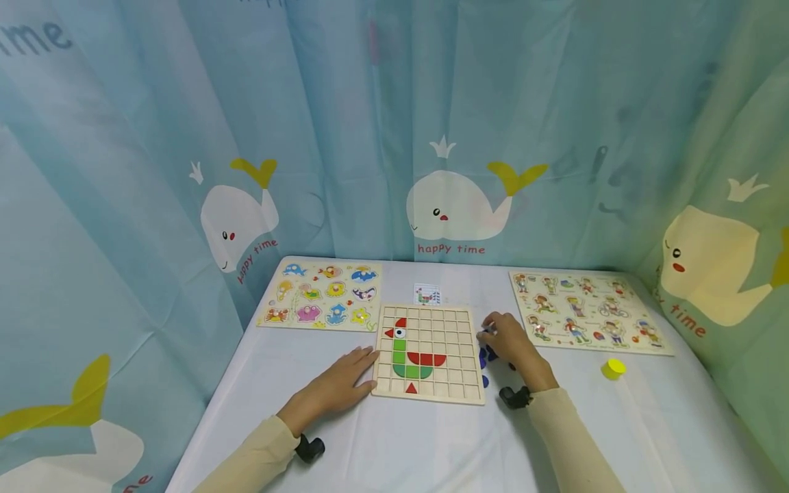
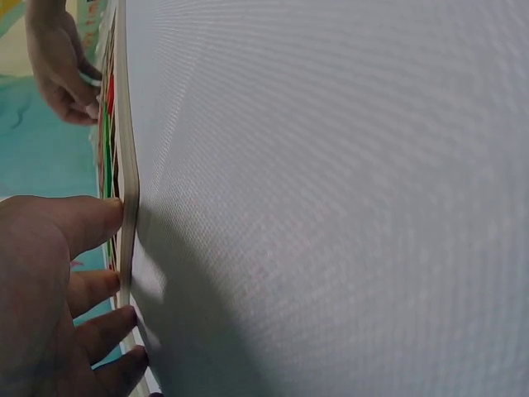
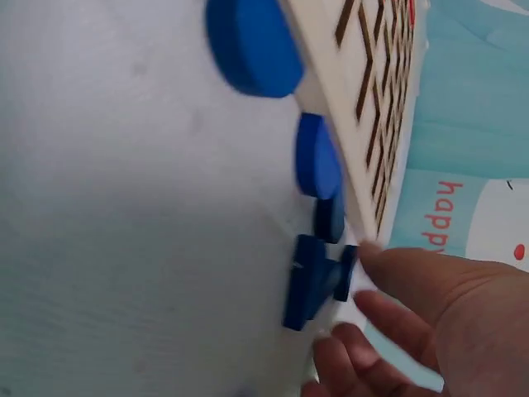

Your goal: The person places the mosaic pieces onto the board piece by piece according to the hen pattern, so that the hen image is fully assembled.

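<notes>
A wooden grid board (image 1: pixel 456 342) lies on the table, with red, green and white pieces forming a bird shape (image 1: pixel 399 352). My left hand (image 1: pixel 345 380) rests at the board's left side, its spread fingers and thumb touching the edge; the left wrist view shows fingertips (image 2: pixel 107 217) against that edge. At the board's right side, my right hand (image 1: pixel 508 339) is bent over several blue pieces (image 1: pixel 483 359). In the right wrist view its thumb and a finger pinch a small blue piece (image 3: pixel 346 273), partly hidden among other blue blocks (image 3: pixel 304 281).
A small pattern card (image 1: pixel 427 294) lies behind the board. A sea-animal puzzle (image 1: pixel 327 294) is at the back left, a puzzle with figures (image 1: pixel 585 311) at the back right. A yellow cylinder (image 1: pixel 613 369) stands at the right. Whale-print curtains (image 1: pixel 345 137) surround the table.
</notes>
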`<state>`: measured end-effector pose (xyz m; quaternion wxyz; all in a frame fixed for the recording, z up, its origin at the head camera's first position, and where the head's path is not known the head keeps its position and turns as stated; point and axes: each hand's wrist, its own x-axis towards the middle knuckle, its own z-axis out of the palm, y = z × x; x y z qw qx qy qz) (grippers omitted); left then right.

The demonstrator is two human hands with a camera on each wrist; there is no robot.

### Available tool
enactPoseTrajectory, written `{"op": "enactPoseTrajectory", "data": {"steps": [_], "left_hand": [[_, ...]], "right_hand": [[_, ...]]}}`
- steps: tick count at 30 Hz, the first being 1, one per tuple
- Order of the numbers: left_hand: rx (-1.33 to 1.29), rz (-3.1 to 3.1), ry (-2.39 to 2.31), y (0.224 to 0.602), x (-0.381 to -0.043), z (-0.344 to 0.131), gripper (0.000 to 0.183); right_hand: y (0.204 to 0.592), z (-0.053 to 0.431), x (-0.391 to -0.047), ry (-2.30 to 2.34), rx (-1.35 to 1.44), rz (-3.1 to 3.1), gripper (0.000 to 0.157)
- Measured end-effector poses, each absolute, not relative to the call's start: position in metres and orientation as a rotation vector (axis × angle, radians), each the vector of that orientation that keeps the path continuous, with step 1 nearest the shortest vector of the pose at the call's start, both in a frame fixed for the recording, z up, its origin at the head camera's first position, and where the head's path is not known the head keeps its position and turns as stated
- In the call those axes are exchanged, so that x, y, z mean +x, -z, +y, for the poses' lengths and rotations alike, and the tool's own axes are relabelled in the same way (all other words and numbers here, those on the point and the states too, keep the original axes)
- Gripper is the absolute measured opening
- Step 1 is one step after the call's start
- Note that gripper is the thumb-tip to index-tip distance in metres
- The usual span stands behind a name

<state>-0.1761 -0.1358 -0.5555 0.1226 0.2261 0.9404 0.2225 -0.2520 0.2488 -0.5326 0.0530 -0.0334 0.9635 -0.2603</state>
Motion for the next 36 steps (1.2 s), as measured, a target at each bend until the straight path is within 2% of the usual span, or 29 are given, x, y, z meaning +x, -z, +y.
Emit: {"op": "enactPoseTrajectory", "data": {"steps": [2,7,13,20,36], "left_hand": [[0.660,2.741,-0.654,0.5545,-0.1761,-0.1359,0.065],[0.662,2.739,-0.655,0.5529,-0.1758,-0.1357,0.065],[0.663,2.740,-0.640,0.5557,-0.1767,-0.1362,0.065],[0.663,2.749,-0.631,0.5568,-0.1773,-0.1363,0.065],[0.659,2.744,-0.640,0.5544,-0.1769,-0.1357,0.065]], "right_hand": [[0.5341,0.2504,-0.2525,0.803,-0.054,2.927,0.028],[0.5368,0.2522,-0.2553,0.803,-0.043,2.928,0.024],[0.5347,0.2519,-0.2559,0.810,-0.006,2.905,0.030],[0.5360,0.2512,-0.2547,0.788,-0.012,2.915,0.025],[0.5335,0.2471,-0.2483,0.860,-0.065,2.956,0.027]]}}
